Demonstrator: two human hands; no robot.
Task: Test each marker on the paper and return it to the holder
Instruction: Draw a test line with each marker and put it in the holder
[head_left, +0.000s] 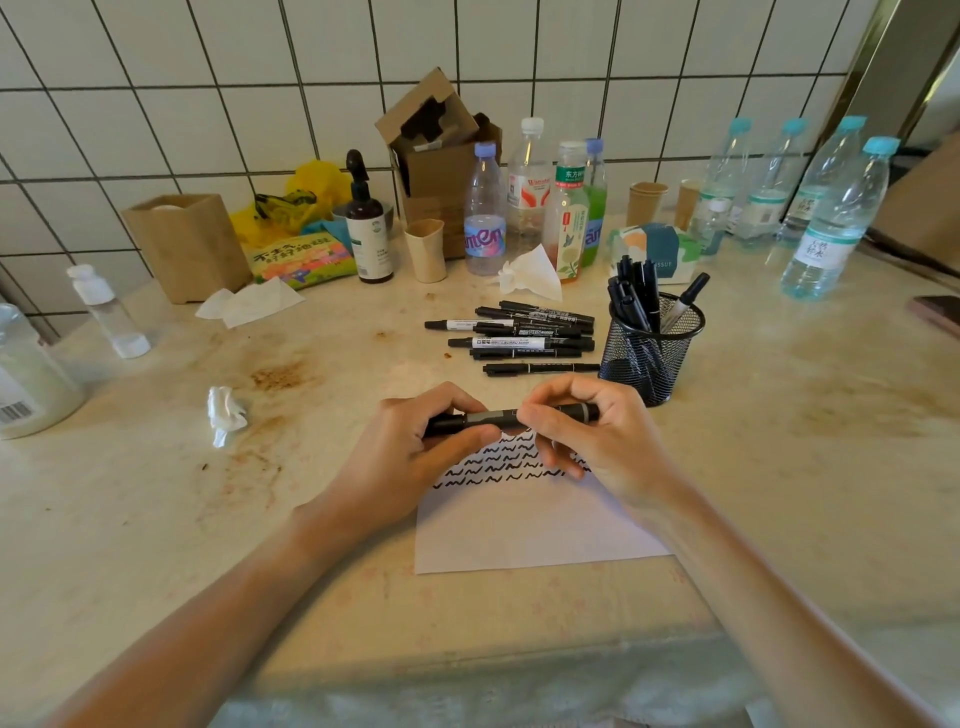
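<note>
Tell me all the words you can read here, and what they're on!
"men": purple label of a clear bottle.
"东方": green-labelled bottle; the rest is blurred.
"SSUE": tissue pack, start hidden by markers.
Barcode only: big bottle at far left.
Green bag, dark pump bottle, markers, water bottles: print too small or blurred to read.

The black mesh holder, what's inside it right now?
The mesh holder holds a cluster of dark markers standing upright, plus one with a pale barrel leaning right. Their lower ends blur behind the mesh, so an exact count isn't possible.
</note>
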